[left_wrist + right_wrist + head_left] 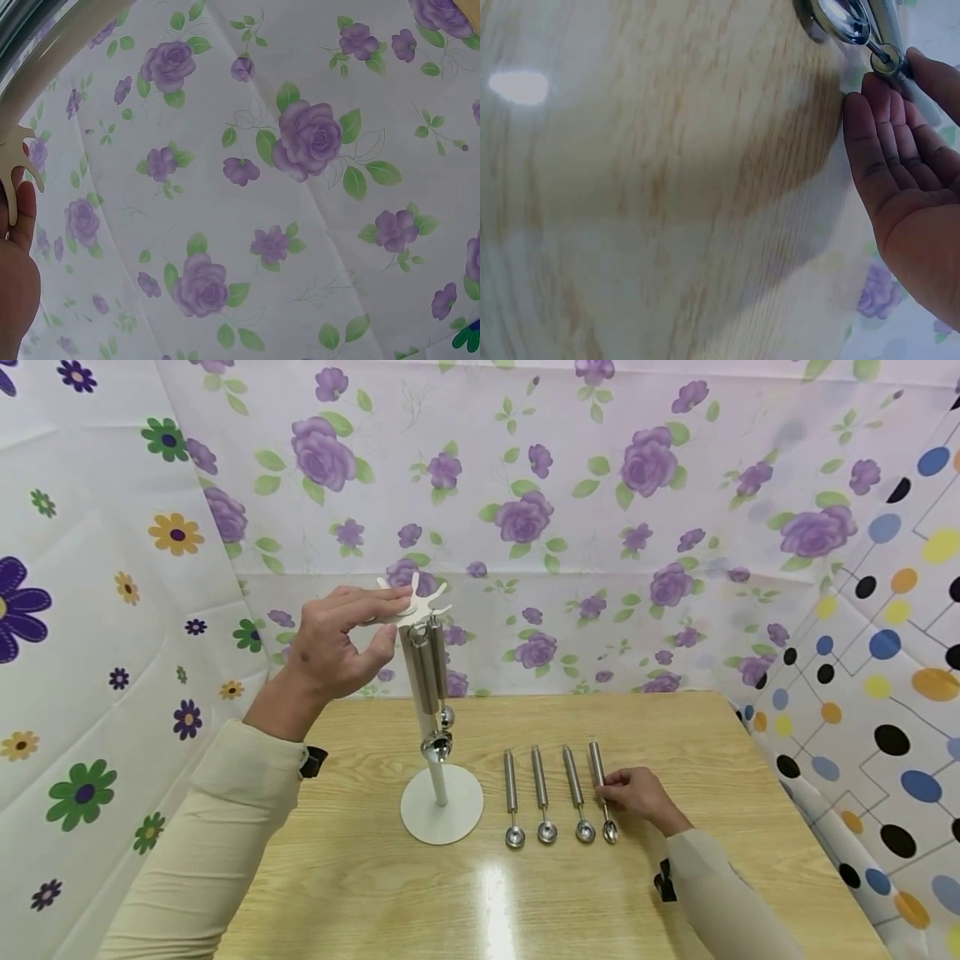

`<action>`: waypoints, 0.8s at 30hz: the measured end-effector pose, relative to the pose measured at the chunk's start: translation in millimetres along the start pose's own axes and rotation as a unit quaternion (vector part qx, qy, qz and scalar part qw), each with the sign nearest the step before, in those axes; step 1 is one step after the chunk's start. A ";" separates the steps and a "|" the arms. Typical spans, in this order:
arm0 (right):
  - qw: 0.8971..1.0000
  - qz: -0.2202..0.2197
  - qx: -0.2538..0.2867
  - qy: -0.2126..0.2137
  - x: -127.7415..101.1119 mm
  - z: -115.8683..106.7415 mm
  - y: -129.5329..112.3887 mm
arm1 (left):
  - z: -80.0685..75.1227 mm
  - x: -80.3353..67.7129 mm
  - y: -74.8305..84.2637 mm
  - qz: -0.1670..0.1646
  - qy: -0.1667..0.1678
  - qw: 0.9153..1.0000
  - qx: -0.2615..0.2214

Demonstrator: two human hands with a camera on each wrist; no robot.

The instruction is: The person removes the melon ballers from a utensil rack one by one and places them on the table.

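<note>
Two steel scoops hang on the white metal hook stand (438,777), its top pinched by the left hand (337,647), while four steel melon-baller scoops (558,793) lie right of it, the rightmost scoop (602,789) being grasped by the right hand (637,795).

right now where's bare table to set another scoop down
Bare wood lies along the near table edge and behind the four scoops, toward the floral cloth. It is crowded between the white stand and the right hand, whose grip is on the rightmost scoop.

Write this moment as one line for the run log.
left hand: holds stand top | right hand: pinches rightmost scoop | table: four scoops lying | stand: two hanging
</note>
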State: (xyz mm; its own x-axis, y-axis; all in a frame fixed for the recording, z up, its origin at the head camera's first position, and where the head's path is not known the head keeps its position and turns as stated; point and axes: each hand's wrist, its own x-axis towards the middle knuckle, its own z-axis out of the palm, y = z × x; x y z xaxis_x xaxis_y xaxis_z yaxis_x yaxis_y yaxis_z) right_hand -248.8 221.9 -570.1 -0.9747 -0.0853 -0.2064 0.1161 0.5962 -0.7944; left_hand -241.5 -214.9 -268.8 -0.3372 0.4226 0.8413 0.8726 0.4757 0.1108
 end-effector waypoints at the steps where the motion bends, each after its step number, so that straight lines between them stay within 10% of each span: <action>1: 1.000 0.004 0.000 0.000 0.5 0.6 0.5 | -0.1 0.0 0.0 -0.001 0.000 1.000 0.000; 24: 0.998 0.025 -0.048 0.008 4.2 4.7 -4.5 | -0.6 -0.1 -0.5 0.004 -0.001 1.000 0.001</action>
State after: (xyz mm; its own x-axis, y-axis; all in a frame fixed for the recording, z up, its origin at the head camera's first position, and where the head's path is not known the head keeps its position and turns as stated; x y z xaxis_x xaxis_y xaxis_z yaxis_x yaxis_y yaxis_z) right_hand -252.5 215.2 -570.0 -0.9712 -0.0401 -0.2350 0.1476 0.6733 -0.7245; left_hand -241.6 -215.6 -268.6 -0.3303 0.4274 0.8415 0.8744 0.4743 0.1023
